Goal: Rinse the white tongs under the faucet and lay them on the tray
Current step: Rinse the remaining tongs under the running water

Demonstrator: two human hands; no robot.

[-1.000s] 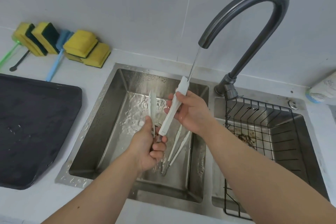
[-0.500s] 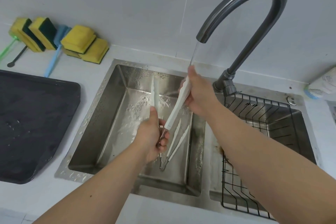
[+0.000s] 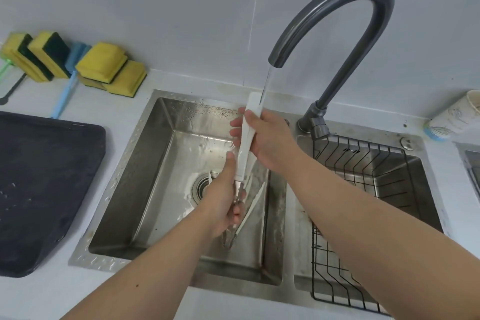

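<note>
The white tongs [image 3: 247, 138] stand nearly upright over the left sink basin [image 3: 166, 189], their top end in the thin water stream from the dark grey faucet [image 3: 337, 21]. My right hand [image 3: 265, 138] grips the upper part of the tongs. My left hand [image 3: 223, 197] holds the lower metal end, fingers curled round it. A second pair of white tongs [image 3: 253, 202] lies on the basin floor beside the drain. The dark tray [image 3: 44, 189] sits on the counter at the left.
Yellow sponges [image 3: 109, 67] and a blue brush [image 3: 68, 80] lie against the back wall. A black wire rack [image 3: 363, 202] sits in the right basin. A paper cup [image 3: 454, 117] lies on its side at the far right.
The tongs' arms have closed together, from spread to one upright bar. My right hand slid lower along them, and the top end has come under the stream again.
</note>
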